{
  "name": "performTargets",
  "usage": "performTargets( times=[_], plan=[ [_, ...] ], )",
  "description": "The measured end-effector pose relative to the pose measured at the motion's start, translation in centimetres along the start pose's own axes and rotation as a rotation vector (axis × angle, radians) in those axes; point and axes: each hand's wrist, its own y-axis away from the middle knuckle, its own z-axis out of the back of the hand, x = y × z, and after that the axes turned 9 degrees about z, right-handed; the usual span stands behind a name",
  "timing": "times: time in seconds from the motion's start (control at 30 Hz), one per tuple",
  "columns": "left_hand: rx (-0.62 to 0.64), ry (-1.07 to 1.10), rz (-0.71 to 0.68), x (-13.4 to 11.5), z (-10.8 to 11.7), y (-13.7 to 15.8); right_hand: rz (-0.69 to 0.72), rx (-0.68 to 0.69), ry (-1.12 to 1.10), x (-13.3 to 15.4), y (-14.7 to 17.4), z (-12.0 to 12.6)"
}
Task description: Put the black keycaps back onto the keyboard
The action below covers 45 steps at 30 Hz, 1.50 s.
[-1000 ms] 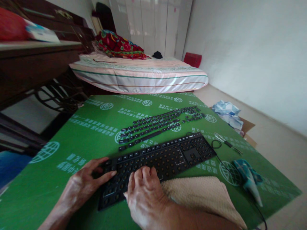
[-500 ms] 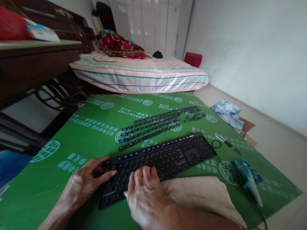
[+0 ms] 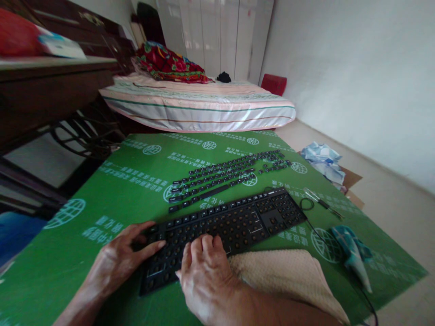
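A black computer keyboard (image 3: 234,224) lies slantwise on the green tabletop. Most of its keycaps are off, baring round brown domes, while the top row still carries its keys. My left hand (image 3: 124,256) grips the keyboard's left end, thumb on top and fingers round the far edge. Across the front edge rests my right hand (image 3: 205,274), its fingers curled down on the keyboard and its thumb at the near side. Whatever lies under those fingertips is hidden. Behind the keyboard, loose black keycaps (image 3: 210,179) are laid out in rows.
A folded beige towel (image 3: 282,271) lies under my right forearm. To the right are a screwdriver-like tool (image 3: 322,202), the black cable (image 3: 307,204) and a teal patterned cloth (image 3: 351,251). A bed (image 3: 204,102) stands beyond the green tabletop (image 3: 112,199).
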Motion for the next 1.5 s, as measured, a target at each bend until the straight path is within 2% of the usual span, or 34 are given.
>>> performTargets(
  times=[0.53, 1.1, 1.5],
  plan=[
    [0.021, -0.022, 0.011, 0.5, 0.0, -0.1, 0.011, 0.02, 0.008, -0.1, 0.0, 0.1],
    [-0.007, -0.003, -0.049, 1.2, -0.6, -0.3, 0.016, -0.001, 0.001, -0.1, 0.2, -0.3],
    [-0.016, -0.001, -0.031, 0.4, -0.2, -0.1, 0.02, 0.009, -0.014, -0.2, 0.0, -0.1]
  ],
)
